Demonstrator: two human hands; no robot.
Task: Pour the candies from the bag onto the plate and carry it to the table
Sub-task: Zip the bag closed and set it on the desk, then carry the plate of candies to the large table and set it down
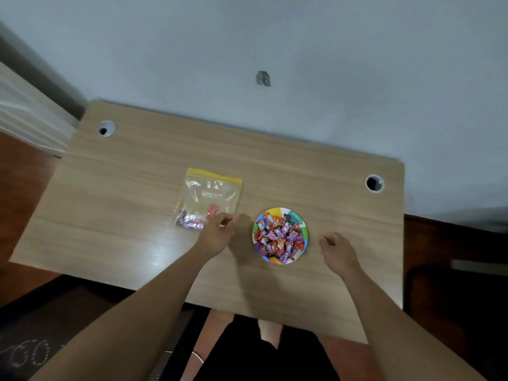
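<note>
A small multicoloured plate (297,217) sits on the wooden table (137,204), heaped with several wrapped candies (280,235) in red, pink and purple. To its left lies a clear zip bag (210,195) with a yellow seal, flat on the table, a few candies still in its lower end. My left hand (217,233) hovers at the bag's lower right corner, between bag and plate, fingers curled and holding nothing that I can see. My right hand (336,250) is just right of the plate, fingers loosely curled, apart from the rim.
The table has a round cable hole at the far left (106,128) and another at the far right (374,183). A pale wall stands right behind it. Dark wooden floor lies on both sides, and my knees are under the near edge.
</note>
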